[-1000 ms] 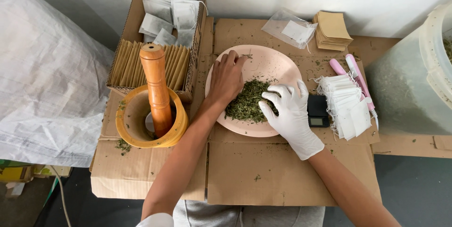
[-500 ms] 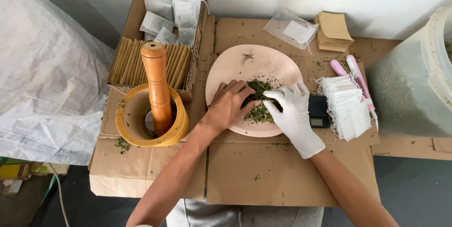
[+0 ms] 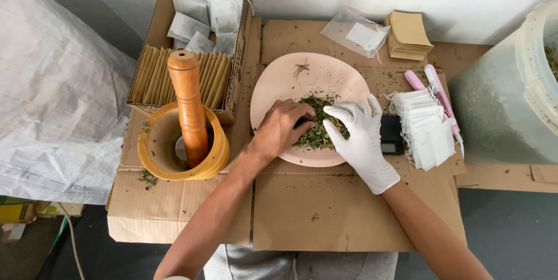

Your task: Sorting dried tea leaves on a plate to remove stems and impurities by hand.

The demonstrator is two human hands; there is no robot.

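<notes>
A pale pink plate (image 3: 325,74) lies on cardboard, with a heap of dried green herbs (image 3: 318,132) in its near half and a few loose stems (image 3: 301,69) at its far rim. My bare left hand (image 3: 280,129) rests on the left side of the heap, fingertips curled into the herbs. My right hand (image 3: 360,135), in a white glove, presses on the right side of the heap with fingers spread. Both hands touch the herbs; whether either pinches any is hidden.
A wooden mortar (image 3: 156,155) with an upright pestle (image 3: 187,106) stands left. Behind it a cardboard box (image 3: 154,30) holds tea bags and brown envelopes. Right of the plate are a small black scale (image 3: 390,135), a stack of empty bags (image 3: 427,132), a pink tool (image 3: 436,91), brown envelopes (image 3: 408,36) and a big translucent tub (image 3: 517,94).
My left hand came back from the plate's far rim, leaving a few stems there, and now sits in the herb heap. The gloved right hand has barely shifted.
</notes>
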